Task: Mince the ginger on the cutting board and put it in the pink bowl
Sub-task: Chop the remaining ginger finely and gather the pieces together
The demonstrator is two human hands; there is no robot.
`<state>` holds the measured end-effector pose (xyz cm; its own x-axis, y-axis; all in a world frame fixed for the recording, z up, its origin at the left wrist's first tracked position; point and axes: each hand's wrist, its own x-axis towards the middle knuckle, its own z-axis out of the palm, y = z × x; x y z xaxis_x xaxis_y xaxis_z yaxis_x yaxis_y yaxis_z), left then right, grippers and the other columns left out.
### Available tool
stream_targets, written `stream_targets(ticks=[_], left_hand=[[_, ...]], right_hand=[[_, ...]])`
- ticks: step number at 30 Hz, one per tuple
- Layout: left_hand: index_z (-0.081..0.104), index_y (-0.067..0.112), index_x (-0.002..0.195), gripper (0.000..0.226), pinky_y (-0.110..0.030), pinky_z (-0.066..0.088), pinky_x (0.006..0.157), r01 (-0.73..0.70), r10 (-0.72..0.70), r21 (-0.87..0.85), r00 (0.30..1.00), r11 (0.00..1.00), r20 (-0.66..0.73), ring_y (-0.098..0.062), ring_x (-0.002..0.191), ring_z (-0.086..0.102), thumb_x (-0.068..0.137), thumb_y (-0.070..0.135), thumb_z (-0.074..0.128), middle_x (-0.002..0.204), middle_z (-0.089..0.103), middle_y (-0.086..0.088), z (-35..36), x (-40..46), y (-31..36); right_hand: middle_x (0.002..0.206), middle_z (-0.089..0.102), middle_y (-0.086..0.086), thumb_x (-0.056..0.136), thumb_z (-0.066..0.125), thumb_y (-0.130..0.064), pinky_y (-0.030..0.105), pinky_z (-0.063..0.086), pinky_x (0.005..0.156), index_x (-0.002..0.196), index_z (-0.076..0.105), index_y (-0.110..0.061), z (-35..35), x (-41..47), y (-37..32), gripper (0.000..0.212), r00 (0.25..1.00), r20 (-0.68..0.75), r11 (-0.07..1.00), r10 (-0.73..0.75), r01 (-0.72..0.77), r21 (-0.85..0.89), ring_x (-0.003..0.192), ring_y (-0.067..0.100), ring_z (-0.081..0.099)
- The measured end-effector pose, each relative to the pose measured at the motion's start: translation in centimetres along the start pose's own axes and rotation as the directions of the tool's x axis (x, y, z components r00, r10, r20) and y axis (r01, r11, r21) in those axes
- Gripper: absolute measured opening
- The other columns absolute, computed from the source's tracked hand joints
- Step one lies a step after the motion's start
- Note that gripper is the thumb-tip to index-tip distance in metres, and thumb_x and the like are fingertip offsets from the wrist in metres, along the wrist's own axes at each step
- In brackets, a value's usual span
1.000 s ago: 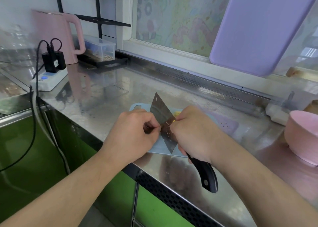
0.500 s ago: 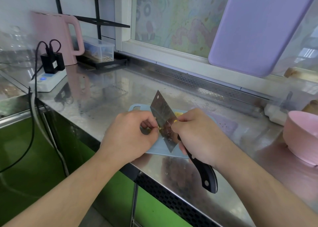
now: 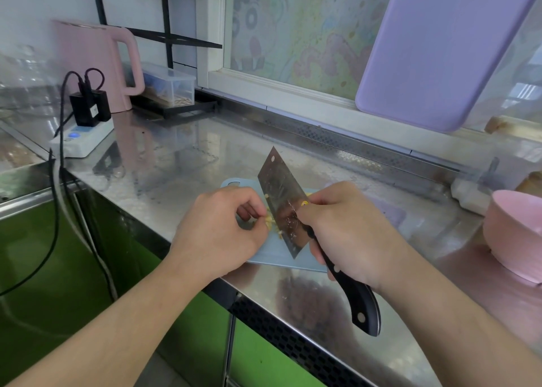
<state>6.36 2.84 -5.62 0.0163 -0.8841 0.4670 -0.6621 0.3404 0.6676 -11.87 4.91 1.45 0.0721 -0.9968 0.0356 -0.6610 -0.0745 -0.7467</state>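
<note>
Pale ginger bits (image 3: 270, 221) on blue cutting board (image 3: 275, 258) — pink bowl (image 3: 516, 234) well apart.

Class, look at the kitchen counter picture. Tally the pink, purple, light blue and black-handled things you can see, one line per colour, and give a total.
Pink: 2, the kettle and the bowl
Purple: 1, the board leaning at the window
Light blue: 1, the cutting board
Black-handled: 1, the cleaver
Total: 5

Between the hands: pale yellow ginger (image 3: 269, 220) on light blue cutting board (image 3: 281, 259); cleaver (image 3: 283, 203) grey steel, black handle. Right of hands: pink bowl (image 3: 516, 234). Far left: pink kettle (image 3: 96, 63). Tabletop (image 3: 176, 163) shiny silver; lilac board (image 3: 440, 49) above.
</note>
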Motion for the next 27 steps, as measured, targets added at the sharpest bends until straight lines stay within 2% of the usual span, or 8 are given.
stream_targets(ticks=[4, 14, 19, 22, 24, 27], left_hand=[[0.068, 0.040, 0.076, 0.012, -0.034, 0.058, 0.071, 0.023, -0.023, 0.023, 0.999, 0.999, 0.026, 0.002, 0.082, 0.064, 0.079, 0.033, 0.078, 0.082, 0.066, 0.027, -0.1, 0.0, 0.2], [0.070, 0.037, 0.076, 0.012, -0.027, 0.056, 0.069, 0.012, -0.014, 0.031, 0.999, 0.999, 0.052, 0.002, 0.082, 0.064, 0.079, 0.031, 0.079, 0.078, 0.066, 0.024, -0.1, 0.1, 0.3], [0.072, 0.040, 0.088, 0.018, -0.019, 0.049, 0.070, 0.123, -0.118, -0.038, 0.986, 0.992, 0.122, 0.005, 0.084, 0.062, 0.085, 0.022, 0.075, 0.088, 0.070, 0.018, -1.3, 0.4, 0.3], [0.071, 0.037, 0.093, 0.025, -0.009, 0.047, 0.074, 0.099, -0.094, -0.019, 0.978, 0.995, 0.188, 0.009, 0.092, 0.060, 0.085, 0.014, 0.075, 0.094, 0.069, 0.017, -1.9, 0.3, 0.0], [0.071, 0.036, 0.092, 0.025, -0.010, 0.050, 0.079, 0.070, -0.067, -0.005, 0.979, 0.998, 0.194, 0.007, 0.093, 0.061, 0.085, 0.012, 0.076, 0.092, 0.070, 0.018, -1.7, 0.1, -0.1], [0.072, 0.037, 0.088, 0.024, -0.021, 0.055, 0.084, 0.049, -0.048, -0.002, 0.986, 0.999, 0.160, 0.004, 0.090, 0.064, 0.085, 0.013, 0.075, 0.088, 0.071, 0.020, -1.2, 0.1, -0.1]], right_hand=[[0.054, 0.046, 0.017, 0.088, 0.049, -0.010, 0.034, 0.037, 0.047, 0.079, 0.048, 0.012, 0.2, 0.0, 0.0, 0.024, 1.000, 0.003, 1.000, 0.006, -0.006, -0.010, 0.032, 0.021, 0.039], [0.055, 0.043, 0.015, 0.088, 0.051, -0.011, 0.035, 0.034, 0.048, 0.079, 0.048, 0.013, 0.6, 0.0, 0.1, 0.025, 1.000, 0.006, 1.000, 0.006, -0.006, -0.007, 0.038, 0.020, 0.033], [0.057, 0.043, 0.016, 0.088, 0.048, -0.011, 0.034, 0.034, 0.048, 0.090, 0.054, 0.013, 0.2, -0.1, 0.3, 0.025, 1.000, -0.002, 1.000, -0.005, 0.005, -0.024, 0.037, 0.020, 0.035], [0.059, 0.040, 0.015, 0.088, 0.047, -0.008, 0.035, 0.032, 0.049, 0.088, 0.048, 0.014, 0.2, 0.0, 0.4, 0.023, 1.000, 0.002, 1.000, 0.019, -0.019, 0.000, 0.039, 0.020, 0.033], [0.057, 0.042, 0.016, 0.085, 0.047, -0.009, 0.036, 0.033, 0.049, 0.082, 0.046, 0.012, 0.4, 0.0, 0.5, 0.022, 1.000, -0.001, 1.000, 0.007, -0.007, -0.015, 0.041, 0.020, 0.034], [0.055, 0.043, 0.015, 0.082, 0.047, -0.012, 0.036, 0.034, 0.048, 0.078, 0.045, 0.009, 0.5, 0.1, 0.6, 0.021, 1.000, -0.003, 0.999, -0.005, 0.005, -0.039, 0.043, 0.021, 0.034]])
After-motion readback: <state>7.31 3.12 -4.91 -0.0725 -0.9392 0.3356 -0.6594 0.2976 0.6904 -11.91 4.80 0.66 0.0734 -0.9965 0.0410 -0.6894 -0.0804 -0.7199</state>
